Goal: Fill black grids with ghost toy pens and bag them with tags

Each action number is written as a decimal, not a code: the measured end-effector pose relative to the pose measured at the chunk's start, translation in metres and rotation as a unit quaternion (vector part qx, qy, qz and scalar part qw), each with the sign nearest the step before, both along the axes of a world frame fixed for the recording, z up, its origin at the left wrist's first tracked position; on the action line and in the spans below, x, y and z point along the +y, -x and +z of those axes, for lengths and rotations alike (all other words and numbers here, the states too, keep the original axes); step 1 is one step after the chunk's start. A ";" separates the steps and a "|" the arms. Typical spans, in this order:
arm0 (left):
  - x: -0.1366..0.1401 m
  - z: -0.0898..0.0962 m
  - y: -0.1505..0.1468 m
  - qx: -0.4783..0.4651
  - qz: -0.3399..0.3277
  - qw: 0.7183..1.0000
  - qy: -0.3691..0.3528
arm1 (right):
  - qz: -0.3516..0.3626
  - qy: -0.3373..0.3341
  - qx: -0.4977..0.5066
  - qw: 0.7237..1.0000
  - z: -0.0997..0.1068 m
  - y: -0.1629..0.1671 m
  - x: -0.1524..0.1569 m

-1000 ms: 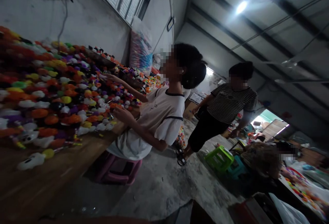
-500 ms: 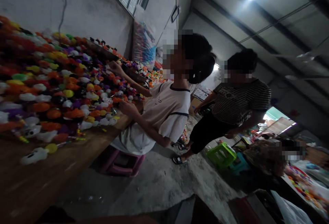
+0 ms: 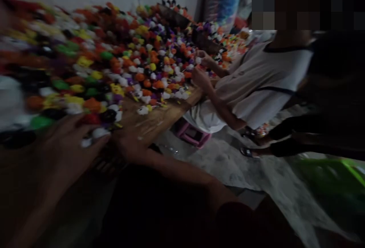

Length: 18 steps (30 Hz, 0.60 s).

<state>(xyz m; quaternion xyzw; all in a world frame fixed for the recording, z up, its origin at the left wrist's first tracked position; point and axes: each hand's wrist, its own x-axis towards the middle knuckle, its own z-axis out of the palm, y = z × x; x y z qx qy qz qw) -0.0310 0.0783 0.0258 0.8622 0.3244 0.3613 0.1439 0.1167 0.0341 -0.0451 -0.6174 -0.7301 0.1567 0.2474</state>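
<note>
Many small rounded toys (image 3: 139, 77), orange, white, black, yellow, green and purple, lie heaped along the table (image 3: 155, 124), left to far. Near left, the left hand (image 3: 67, 147) curves beside them, the right hand (image 3: 129, 149) is blurred; whether either holds one, I cannot tell.

Our heap of small, brightly coloured pieces (image 3: 146, 65)
Orange, white, yellow, green, purple and black, we see them jumbled over the counter (image 3: 155, 123); a blurred white piece (image 3: 100, 132) shows just beside our left fingers (image 3: 71, 124).
</note>
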 end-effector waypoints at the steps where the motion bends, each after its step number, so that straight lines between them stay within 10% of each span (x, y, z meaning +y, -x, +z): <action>1: 0.002 -0.001 0.000 0.023 0.023 0.999 -0.013 | 0.018 -0.015 0.024 0.999 -0.004 0.001 -0.001; 10: 0.000 -0.006 -0.003 0.068 0.074 0.993 -0.059 | -0.253 -0.143 0.077 0.954 -0.016 -0.144 -0.067; 18: 0.005 -0.013 0.002 0.118 0.070 0.988 -0.066 | -0.310 -0.113 -0.097 0.939 -0.015 -0.184 -0.009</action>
